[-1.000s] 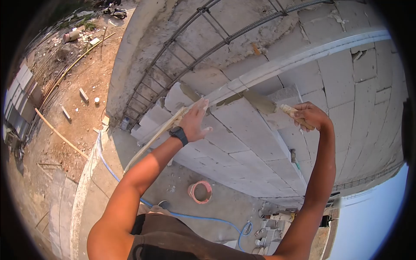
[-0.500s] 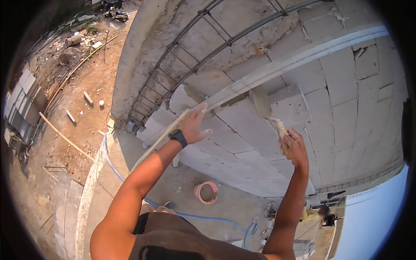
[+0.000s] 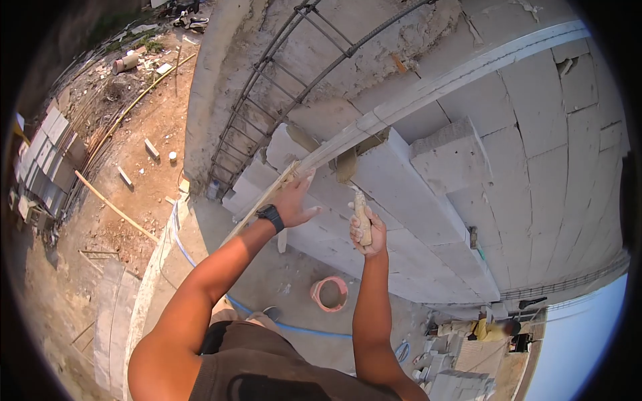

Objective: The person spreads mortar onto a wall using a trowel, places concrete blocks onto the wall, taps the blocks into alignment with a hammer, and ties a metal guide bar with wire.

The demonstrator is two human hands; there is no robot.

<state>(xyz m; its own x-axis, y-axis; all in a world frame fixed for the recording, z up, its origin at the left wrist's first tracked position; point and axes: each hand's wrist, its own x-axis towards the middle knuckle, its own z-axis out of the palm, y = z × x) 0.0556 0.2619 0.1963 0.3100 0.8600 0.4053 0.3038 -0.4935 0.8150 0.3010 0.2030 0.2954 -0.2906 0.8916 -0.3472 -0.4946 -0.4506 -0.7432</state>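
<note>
My right hand (image 3: pixel 368 233) grips a trowel by its mortar-smeared handle (image 3: pixel 362 212). The trowel blade (image 3: pixel 346 166) points up at the lower edge of a long pale straight bar (image 3: pixel 394 115), beside a mortar-lined gap between blocks. My left hand (image 3: pixel 294 202), a dark watch at its wrist, lies against the near end of that bar and a wooden strip (image 3: pixel 261 204), fingers stretched and thumb apart. Below the bar runs the pale block wall (image 3: pixel 408 190). A loose-looking block (image 3: pixel 449 157) sits on the right of it.
A pink bucket (image 3: pixel 330 294) of grey mortar stands on the floor below, near a blue hose (image 3: pixel 314 329). Steel rebar (image 3: pixel 267 83) curves along the concrete at the upper left. A person in yellow (image 3: pixel 488 330) is at the lower right. Poles and rubble lie on the dirt, left.
My right hand has carried the trowel left, from near the loose-looking block to the gap close to my left hand. The left hand stays at the bar. The view has shifted slightly.
</note>
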